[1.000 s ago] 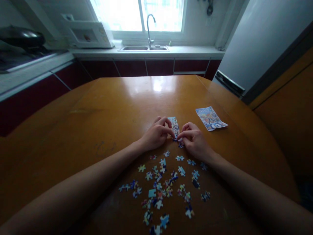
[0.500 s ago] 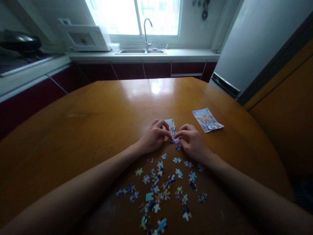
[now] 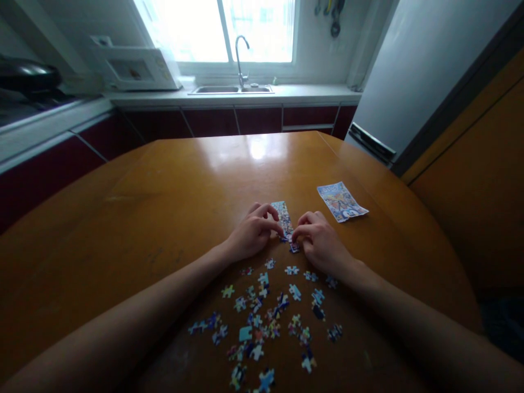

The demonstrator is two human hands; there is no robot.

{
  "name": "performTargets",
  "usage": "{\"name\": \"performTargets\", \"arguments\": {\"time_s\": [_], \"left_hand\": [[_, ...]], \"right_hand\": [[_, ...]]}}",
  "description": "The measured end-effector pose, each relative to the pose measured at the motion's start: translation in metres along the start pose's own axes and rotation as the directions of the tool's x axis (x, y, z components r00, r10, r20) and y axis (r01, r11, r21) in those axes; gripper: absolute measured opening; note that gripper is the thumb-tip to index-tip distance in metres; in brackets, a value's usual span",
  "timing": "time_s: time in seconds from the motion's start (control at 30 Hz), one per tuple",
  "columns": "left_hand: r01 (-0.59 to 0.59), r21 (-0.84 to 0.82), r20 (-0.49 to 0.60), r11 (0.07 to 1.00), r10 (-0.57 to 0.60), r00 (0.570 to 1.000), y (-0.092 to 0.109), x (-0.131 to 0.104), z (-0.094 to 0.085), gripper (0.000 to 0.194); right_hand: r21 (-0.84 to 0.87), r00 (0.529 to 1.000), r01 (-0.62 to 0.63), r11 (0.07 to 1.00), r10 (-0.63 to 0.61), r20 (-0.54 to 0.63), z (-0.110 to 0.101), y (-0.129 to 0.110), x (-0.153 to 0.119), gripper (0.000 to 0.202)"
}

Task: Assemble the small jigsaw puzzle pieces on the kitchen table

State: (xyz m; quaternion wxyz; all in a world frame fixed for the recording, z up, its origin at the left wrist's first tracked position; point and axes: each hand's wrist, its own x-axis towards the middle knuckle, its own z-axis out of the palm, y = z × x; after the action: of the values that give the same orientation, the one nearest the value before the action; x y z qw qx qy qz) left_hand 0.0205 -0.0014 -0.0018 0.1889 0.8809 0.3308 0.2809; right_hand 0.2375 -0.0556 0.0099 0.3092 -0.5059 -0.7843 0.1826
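Observation:
A partly joined jigsaw puzzle (image 3: 282, 214), a narrow strip of small colourful pieces, lies flat on the table between my hands. My left hand (image 3: 256, 232) is at its left side, fingers bent, with the fingertips holding the lower left edge. On the other side, my right hand (image 3: 317, 237) has its thumb and index finger closed at the strip's lower right end. They pinch a puzzle piece (image 3: 294, 247) there, partly covered by the fingers. Many loose jigsaw pieces (image 3: 295, 292) are scattered nearer to me, between my forearms.
A creased picture sheet (image 3: 343, 202) lies to the right, beyond my right hand. The brown wooden table (image 3: 184, 180) has a rounded edge. Behind it stand a counter with a sink (image 3: 216, 90), a microwave (image 3: 135, 68) and a fridge (image 3: 426, 71).
The whole view has shifted slightly. Both hands stay at the lower end of the puzzle strip, with only small finger movements; the right fingertips are a little closer together. The loose pieces lie as before.

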Motion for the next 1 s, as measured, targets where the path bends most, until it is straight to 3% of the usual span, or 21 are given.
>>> {"name": "performTargets", "arguments": {"time_s": [0.17,0.43,0.6,0.8,1.0], "left_hand": [[-0.011,0.005,-0.005,1.0,0.011,1.0,-0.0019,-0.0002,0.0008,0.044],[0.004,0.005,-0.004,1.0,-0.004,1.0,0.0012,0.0002,0.0001,0.045],[-0.002,0.012,-0.005,1.0,0.002,1.0,0.0013,0.0001,0.0006,0.045],[-0.022,0.007,-0.013,1.0,0.022,1.0,0.0,0.0002,0.0013,0.045],[-0.033,0.016,0.015,0.999,0.033,0.999,0.0007,-0.0002,0.0008,0.046]], "right_hand": [[0.032,0.997,-0.019,0.999,0.021,-0.08,-0.002,0.0006,0.0004,0.033],[0.049,0.999,0.027,0.998,-0.028,0.016,-0.0027,-0.0023,-0.0014,0.035],[0.078,0.998,0.025,0.997,-0.021,-0.051,-0.0064,-0.0049,-0.0007,0.036],[0.038,0.999,0.053,0.998,-0.053,0.009,-0.0039,-0.0044,-0.0036,0.033],[0.035,0.999,0.005,0.999,-0.003,-0.05,-0.0054,-0.0037,-0.0025,0.031]]}}
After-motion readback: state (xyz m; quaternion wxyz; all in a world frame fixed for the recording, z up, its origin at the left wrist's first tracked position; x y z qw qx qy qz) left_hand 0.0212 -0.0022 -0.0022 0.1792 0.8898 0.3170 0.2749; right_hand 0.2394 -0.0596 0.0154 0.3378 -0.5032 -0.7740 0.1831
